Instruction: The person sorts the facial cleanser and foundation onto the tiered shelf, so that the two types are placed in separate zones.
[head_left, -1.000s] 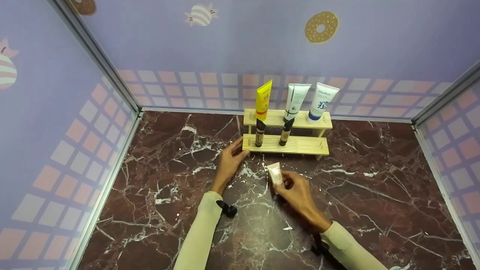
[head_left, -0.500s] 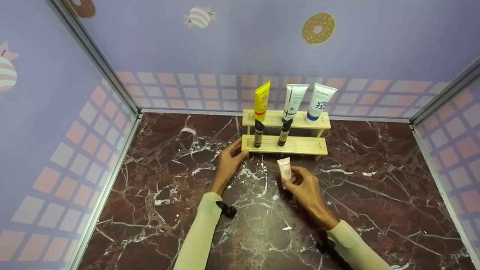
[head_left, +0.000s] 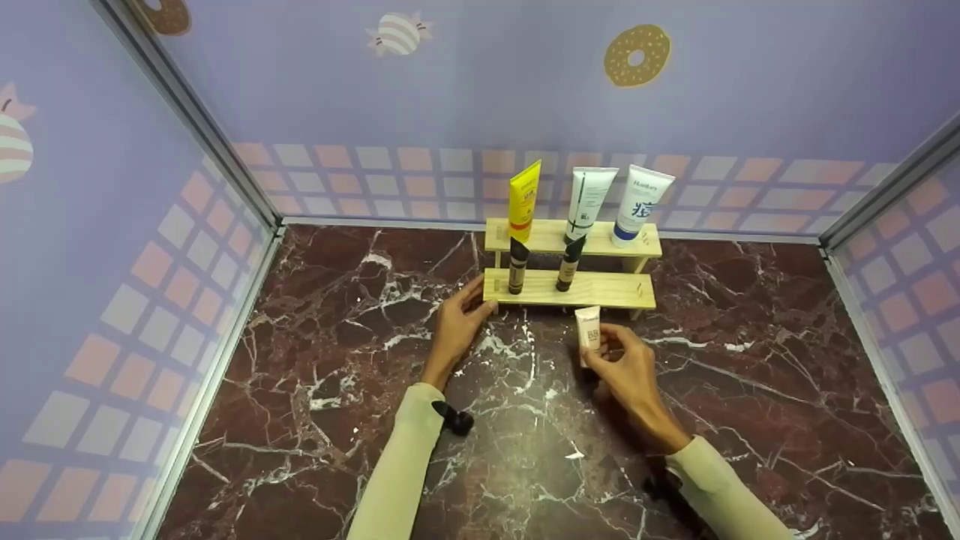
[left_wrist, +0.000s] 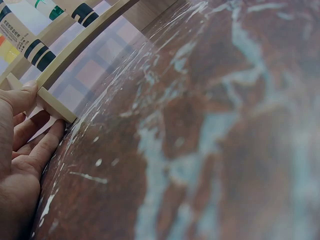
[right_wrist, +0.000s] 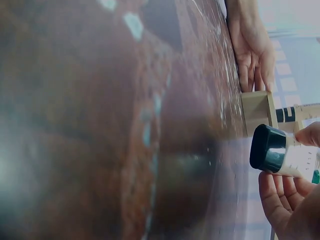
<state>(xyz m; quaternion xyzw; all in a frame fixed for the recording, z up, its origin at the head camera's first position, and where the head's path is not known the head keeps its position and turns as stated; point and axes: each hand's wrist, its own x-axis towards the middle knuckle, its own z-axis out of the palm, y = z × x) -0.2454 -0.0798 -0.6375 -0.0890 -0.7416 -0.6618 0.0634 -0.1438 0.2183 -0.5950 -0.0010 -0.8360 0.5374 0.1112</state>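
Note:
In the head view my right hand [head_left: 630, 367] pinches a small cream-coloured BB cream tube [head_left: 589, 326] between thumb and fingers, just in front of the rack's lower step. Its dark cap [right_wrist: 269, 149] shows in the right wrist view. My left hand [head_left: 454, 330] grips the left end of a two-step wooden rack [head_left: 611, 292], thumb at the front corner and fingers round the end support. On the lower step stand two slim tubes with dark ends, a left one [head_left: 517, 268] and a right one [head_left: 570, 266].
The upper step carries a yellow tube [head_left: 525, 201], a white-green tube [head_left: 591, 199] and a white tube with blue print [head_left: 641, 202]. Behind the rack rises a patterned purple wall [head_left: 487, 90]. The dark marbled tabletop [head_left: 315, 337] has side walls left and right.
My right hand has carried the BB cream tube right and forward, closer to the lower step. My left hand keeps its hold on the rack.

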